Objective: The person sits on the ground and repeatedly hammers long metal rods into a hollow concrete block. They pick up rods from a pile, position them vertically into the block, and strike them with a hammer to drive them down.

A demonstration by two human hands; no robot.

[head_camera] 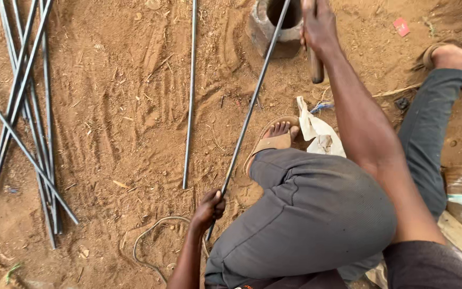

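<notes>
My left hand [208, 207] grips the near end of a long thin steel rod [251, 109] that slants up to the top centre, where it lies across a round hollow metal block [266, 24]. My right hand [319, 24] is raised at the top, closed around a wooden handle [315, 64] whose lower end hangs below the fist; its head is out of view. My bent knee in grey trousers [316, 208] fills the lower middle, with a sandalled foot [274, 140] beside the rod.
Several steel rods [25, 118] lie bundled on the sandy ground at the left. A single rod [190, 96] lies straight in the middle. A curl of cord [148, 235] is near my left arm. A crumpled white bag [319, 134] lies by my foot.
</notes>
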